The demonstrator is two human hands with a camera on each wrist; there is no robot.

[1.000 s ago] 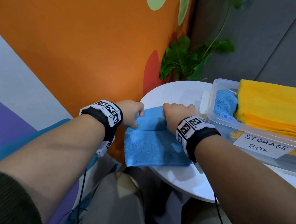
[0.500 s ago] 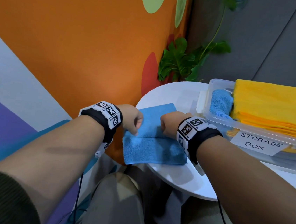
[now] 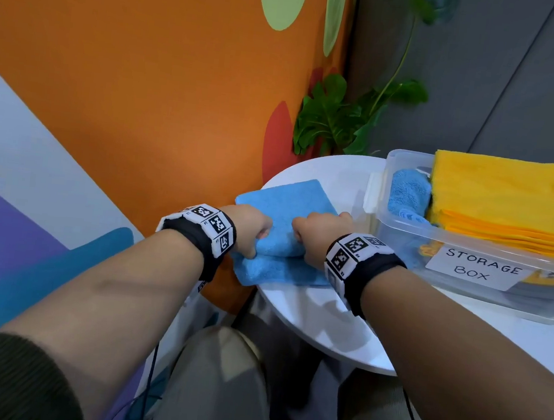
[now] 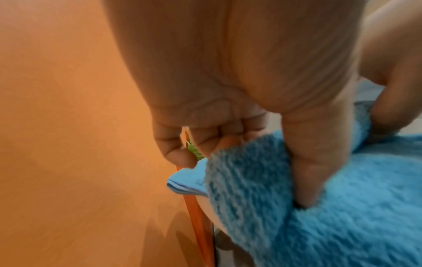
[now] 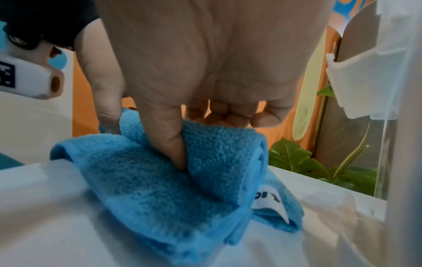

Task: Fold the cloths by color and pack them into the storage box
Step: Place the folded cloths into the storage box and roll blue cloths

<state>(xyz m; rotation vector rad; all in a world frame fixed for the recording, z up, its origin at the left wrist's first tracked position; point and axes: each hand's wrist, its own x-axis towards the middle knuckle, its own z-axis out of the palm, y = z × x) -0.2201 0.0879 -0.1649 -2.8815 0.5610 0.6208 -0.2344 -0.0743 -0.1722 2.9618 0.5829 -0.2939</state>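
- Blue cloth [image 3: 286,207] lies on the left part of the round white surface [image 3: 322,314], its left corner hanging past the rim; near half is being rolled over the far half, forming a raised fold between both hands.
- Orange wall [image 3: 144,93] stands just left of the surface; green and red shapes are painted on it.
- Left hand [image 3: 249,229] grips the cloth's left edge: in the left wrist view the thumb [image 4: 317,162] presses into the pile, and the fingers [image 4: 175,148] curl in behind the fold. Clamped on the cloth.
- Right hand [image 3: 320,238] grips the right edge: in the right wrist view one finger [image 5: 169,140] digs into the fold, the thumb sits on the other side of the bunched fabric. Clamped on the cloth as well. A white tag [image 5: 271,202] shows at the cloth's lower layer.
- Both wrists carry black bands with black-and-white marker blocks.
- Leafy plant [image 3: 340,117] stands behind the surface, at the corner of the grey wall.
- Storage box [image 3: 466,284], clear plastic, labelled "STORAGE BOX", sits on the surface just right of the right hand. Inside: another blue cloth [image 3: 407,192] at the left end, a stack of folded yellow cloths [image 3: 509,200] rising above the rim.
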